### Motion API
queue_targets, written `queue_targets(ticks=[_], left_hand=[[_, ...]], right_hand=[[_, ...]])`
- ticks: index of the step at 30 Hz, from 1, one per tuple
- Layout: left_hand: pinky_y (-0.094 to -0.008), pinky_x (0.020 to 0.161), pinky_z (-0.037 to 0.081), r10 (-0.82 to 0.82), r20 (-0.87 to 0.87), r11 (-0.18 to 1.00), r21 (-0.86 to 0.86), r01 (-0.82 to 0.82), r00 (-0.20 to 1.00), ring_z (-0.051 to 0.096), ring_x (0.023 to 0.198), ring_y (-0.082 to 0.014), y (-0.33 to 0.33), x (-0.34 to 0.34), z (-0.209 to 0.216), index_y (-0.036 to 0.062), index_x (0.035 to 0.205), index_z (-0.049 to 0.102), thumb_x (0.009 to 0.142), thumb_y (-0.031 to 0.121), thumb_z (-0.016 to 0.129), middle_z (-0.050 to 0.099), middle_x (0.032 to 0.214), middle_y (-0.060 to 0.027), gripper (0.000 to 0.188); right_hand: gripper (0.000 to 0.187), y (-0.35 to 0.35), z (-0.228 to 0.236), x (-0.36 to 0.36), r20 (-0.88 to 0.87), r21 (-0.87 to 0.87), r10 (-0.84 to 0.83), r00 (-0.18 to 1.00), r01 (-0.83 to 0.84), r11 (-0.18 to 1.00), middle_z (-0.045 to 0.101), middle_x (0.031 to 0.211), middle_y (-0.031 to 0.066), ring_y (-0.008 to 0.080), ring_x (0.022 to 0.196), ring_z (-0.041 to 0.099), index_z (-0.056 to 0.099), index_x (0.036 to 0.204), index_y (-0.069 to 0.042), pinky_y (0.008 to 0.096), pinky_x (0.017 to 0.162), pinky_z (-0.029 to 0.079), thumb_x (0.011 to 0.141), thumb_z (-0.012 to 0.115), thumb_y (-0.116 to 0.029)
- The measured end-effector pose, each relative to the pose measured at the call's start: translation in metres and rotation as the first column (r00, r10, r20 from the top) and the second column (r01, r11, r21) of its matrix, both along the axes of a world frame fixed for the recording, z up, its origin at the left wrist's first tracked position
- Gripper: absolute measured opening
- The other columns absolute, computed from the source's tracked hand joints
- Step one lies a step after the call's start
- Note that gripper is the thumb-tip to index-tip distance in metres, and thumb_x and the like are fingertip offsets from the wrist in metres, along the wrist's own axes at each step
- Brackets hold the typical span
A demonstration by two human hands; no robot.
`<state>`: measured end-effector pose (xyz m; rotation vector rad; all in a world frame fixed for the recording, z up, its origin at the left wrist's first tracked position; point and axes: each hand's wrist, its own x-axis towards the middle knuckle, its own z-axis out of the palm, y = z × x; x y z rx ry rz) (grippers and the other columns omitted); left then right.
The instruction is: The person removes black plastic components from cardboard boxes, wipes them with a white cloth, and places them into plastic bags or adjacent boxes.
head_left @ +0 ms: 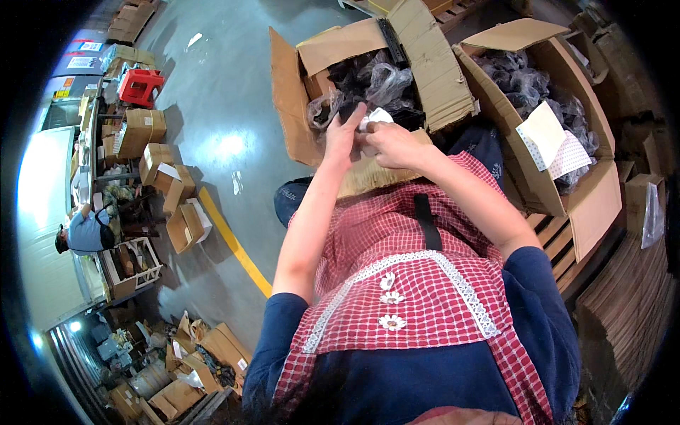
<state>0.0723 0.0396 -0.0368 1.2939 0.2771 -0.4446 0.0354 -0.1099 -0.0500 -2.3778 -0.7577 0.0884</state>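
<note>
Both of my hands are held over an opened cardboard box (pixel 289 113) in front of me. My left hand (pixel 343 142) is closed round a small black piece (pixel 348 108), whose kind I cannot make out. Close beside it, my right hand (pixel 394 145) pinches a crumpled white wad (pixel 377 117), which looks like thin paper or cloth. Inside the box lie black parts and clear plastic bags (pixel 388 83). A long black slotted strip (pixel 392 42) leans at the box's far right corner.
To the right, a second open carton (pixel 605 127) holds bagged dark parts and dotted white sheets (pixel 549 142), above a wooden pallet (pixel 556 234). Flattened cardboard (pixel 623 312) is stacked at far right. Across a yellow floor line (pixel 234 244), cartons, a red stool (pixel 142 86) and another person (pixel 88 230) appear.
</note>
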Motion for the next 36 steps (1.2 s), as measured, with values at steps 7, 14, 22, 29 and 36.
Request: queue_targets(ticks=[7, 14, 22, 29, 36], left_hand=[[-0.0313, 0.048, 0.056, 0.241, 0.050, 0.970, -0.018, -0.240, 0.969, 0.067, 0.070, -0.0224, 0.049, 0.009, 0.010, 0.0075, 0.110, 0.057, 0.086, 0.038, 0.075, 0.063, 0.087, -0.0089, 0.043], [-0.0342, 0.057, 0.058, 0.187, 0.092, 0.979, -0.102, -0.178, 0.978, 0.067, 0.075, -0.0198, 0.053, 0.009, 0.015, 0.0084, 0.110, 0.055, 0.087, 0.039, 0.074, 0.062, 0.089, -0.0064, 0.043], [-0.0318, 0.068, 0.052, 0.160, 0.059, 0.978, -0.145, -0.150, 0.985, 0.062, 0.082, -0.0135, 0.021, -0.005, 0.010, 0.0093, 0.116, 0.056, 0.087, 0.041, 0.074, 0.061, 0.095, -0.0013, 0.047], [-0.0322, 0.048, 0.053, 0.178, 0.131, 0.984, -0.004, -0.179, 0.975, 0.063, 0.063, -0.0169, 0.044, 0.017, 0.020, 0.0080, 0.105, 0.059, 0.086, 0.045, 0.074, 0.062, 0.082, -0.0038, 0.044], [-0.0351, 0.062, 0.055, 0.153, 0.076, 0.983, -0.117, -0.143, 0.985, 0.065, 0.075, -0.0183, 0.015, 0.005, 0.008, 0.0065, 0.112, 0.056, 0.085, 0.043, 0.076, 0.064, 0.089, -0.0055, 0.050]], right_hand=[[0.029, -0.087, -0.035, 0.017, 0.068, -0.511, -0.225, 0.972, 0.227, 0.829, 0.065, 0.092, 0.0138, 0.0301, 0.095, 0.064, 0.072, 0.100, -0.012, 0.0440, 0.083, 0.050, 0.071, 0.069, -0.015], [0.067, -0.029, 0.040, 0.011, -0.146, 0.311, -0.349, 0.926, 0.378, 0.872, 0.062, 0.123, 0.0205, 0.0346, 0.111, 0.062, 0.046, 0.134, -0.006, 0.0415, 0.091, 0.050, 0.072, 0.070, -0.014], [0.052, 0.040, 0.028, -0.005, -0.399, 0.429, -0.147, 0.905, 0.326, 0.842, 0.060, 0.115, 0.0274, 0.0375, 0.110, 0.058, 0.049, 0.124, 0.002, 0.0439, 0.093, 0.047, 0.073, 0.053, -0.007], [0.032, 0.012, 0.034, -0.043, -0.463, 0.539, 0.052, 0.885, 0.234, 0.809, 0.068, 0.103, 0.0156, 0.0276, 0.107, 0.062, 0.065, 0.110, -0.005, 0.0374, 0.094, 0.047, 0.079, 0.053, -0.008], [0.037, 0.019, 0.032, -0.021, 0.083, 0.307, -0.263, 0.961, 0.227, 0.924, 0.065, 0.105, 0.0161, 0.0341, 0.100, 0.060, 0.062, 0.115, -0.007, 0.0433, 0.088, 0.049, 0.078, 0.064, -0.009]])
